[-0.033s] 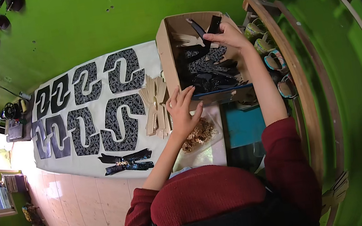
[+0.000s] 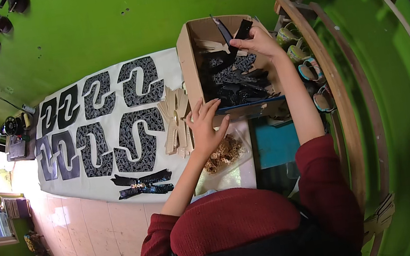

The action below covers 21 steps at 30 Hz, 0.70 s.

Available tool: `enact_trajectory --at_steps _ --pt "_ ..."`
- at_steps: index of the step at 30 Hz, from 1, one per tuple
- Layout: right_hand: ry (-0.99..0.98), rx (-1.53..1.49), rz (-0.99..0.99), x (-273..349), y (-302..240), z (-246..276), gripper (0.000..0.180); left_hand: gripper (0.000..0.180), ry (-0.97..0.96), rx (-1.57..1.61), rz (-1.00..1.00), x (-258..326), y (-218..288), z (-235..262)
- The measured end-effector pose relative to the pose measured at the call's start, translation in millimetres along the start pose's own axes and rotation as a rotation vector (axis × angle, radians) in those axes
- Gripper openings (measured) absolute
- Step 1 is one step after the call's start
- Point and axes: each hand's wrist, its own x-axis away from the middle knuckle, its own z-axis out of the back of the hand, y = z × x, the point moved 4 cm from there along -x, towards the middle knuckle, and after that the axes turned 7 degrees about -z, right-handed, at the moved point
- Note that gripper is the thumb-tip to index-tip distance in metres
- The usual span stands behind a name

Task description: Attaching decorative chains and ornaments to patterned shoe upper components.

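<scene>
The right hand (image 2: 256, 42) reaches into an open cardboard box (image 2: 188, 62) that stands at the far right end of the tabletop (image 2: 97, 216). Its fingers are closed on a black strap (image 2: 240, 33) — a narrow dark strip lifted at the back of the box, above a heap of black pieces (image 2: 241, 86) that fills the bottom. The left hand (image 2: 206, 128) rests against the near left corner of the box, fingers spread flat on the cardboard wall and holding nothing.

Just left of that hand lies a fan of pale wooden strips (image 2: 175, 119) on a white cloth (image 2: 170, 67). Nearer the person, a small heap of tan fittings (image 2: 224, 152) sits by the left wrist. Across the cloth to the left, dark patterned cut-outs (image 2: 135, 137) with curving shapes lie flat in two rows, well apart from both hands. At the cloth's near edge rests a black bow (image 2: 142, 184). Beside the box on the right, coloured rolls of tape (image 2: 305, 61) stand along a curved wooden frame (image 2: 330, 84).
</scene>
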Motion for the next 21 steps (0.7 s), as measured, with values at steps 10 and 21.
enact_trajectory --at_steps 10,21 --pt "0.185 -0.651 0.324 87 -56 -56 0.016 0.055 0.097 0.803 0.327 -19 -8 59" --pt "0.022 -0.583 0.139 147 -20 -148 0.025 0.041 0.1 0.891 0.347 35 -25 98"
